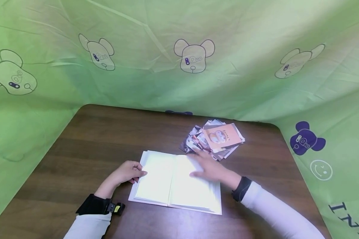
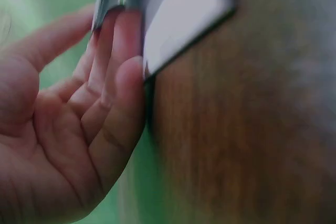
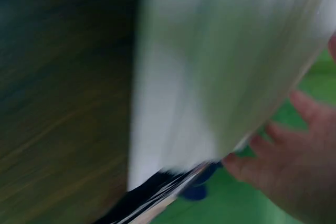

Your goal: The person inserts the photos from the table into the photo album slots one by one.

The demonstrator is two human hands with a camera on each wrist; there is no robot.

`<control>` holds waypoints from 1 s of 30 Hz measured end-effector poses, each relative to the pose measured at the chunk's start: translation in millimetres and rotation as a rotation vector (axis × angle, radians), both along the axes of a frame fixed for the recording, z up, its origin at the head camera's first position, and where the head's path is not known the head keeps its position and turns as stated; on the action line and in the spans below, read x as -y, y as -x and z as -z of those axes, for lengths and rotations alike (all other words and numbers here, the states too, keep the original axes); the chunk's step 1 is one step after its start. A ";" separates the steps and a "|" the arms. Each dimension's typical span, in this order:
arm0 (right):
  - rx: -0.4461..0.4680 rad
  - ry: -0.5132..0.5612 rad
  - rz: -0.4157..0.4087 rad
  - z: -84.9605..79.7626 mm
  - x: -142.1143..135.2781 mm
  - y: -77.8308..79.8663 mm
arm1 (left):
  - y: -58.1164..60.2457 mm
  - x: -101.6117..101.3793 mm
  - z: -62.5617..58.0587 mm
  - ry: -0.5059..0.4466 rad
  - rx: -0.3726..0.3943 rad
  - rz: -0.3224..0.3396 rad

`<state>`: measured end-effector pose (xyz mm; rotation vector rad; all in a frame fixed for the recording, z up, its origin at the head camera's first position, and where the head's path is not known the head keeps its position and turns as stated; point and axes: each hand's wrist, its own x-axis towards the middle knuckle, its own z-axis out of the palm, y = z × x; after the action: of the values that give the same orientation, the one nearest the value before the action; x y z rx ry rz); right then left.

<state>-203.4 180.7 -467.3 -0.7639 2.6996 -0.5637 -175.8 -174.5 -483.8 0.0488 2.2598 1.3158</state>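
An open book with blank white pages (image 1: 157, 179) lies on the brown table. At its left edge my left hand (image 1: 128, 172) pinches the pages and cover, thumb on top and fingers beneath; the left wrist view shows the hand (image 2: 68, 108) with its fingers under the book's edge (image 2: 178, 24). Over the upper part of the right page is my right hand (image 1: 210, 167), its fingers extended towards the far edge. In the right wrist view, the blurred hand (image 3: 294, 156) has spread fingers beside the page (image 3: 173, 103).
Just beyond the book's far right corner is a loose pile of printed cards or photos (image 1: 221, 137), an orange one on top. The wooden table (image 1: 107, 132) has a green curtain (image 1: 143, 86) with bear-head drawings behind it and along its sides.
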 end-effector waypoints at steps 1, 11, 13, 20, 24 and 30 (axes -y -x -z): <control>-0.032 0.014 0.079 1.6 -7.4 7.6 | 1.0 0.7 0.8 0.003 0.006 0.010; -0.076 -0.104 0.814 19.4 -89.3 81.2 | 0.3 12.5 3.0 0.057 0.025 0.074; -0.019 -0.146 0.827 19.9 -94.4 83.4 | 0.0 13.1 2.3 0.058 0.019 0.084; 0.042 -0.176 0.849 11.1 -94.7 87.5 | -3.0 2.2 -7.5 0.207 -0.086 0.000; 0.015 -0.140 0.902 6.2 -92.9 89.7 | -15.7 -22.5 -20.8 0.448 -0.299 -0.010; 0.029 -0.093 0.924 3.8 -94.6 92.0 | -35.7 -65.8 -30.1 0.410 -0.383 0.204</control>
<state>-295.4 275.3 -471.1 0.5706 2.9007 -0.5987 -140.1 -108.7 -453.8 0.4039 2.7182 0.7670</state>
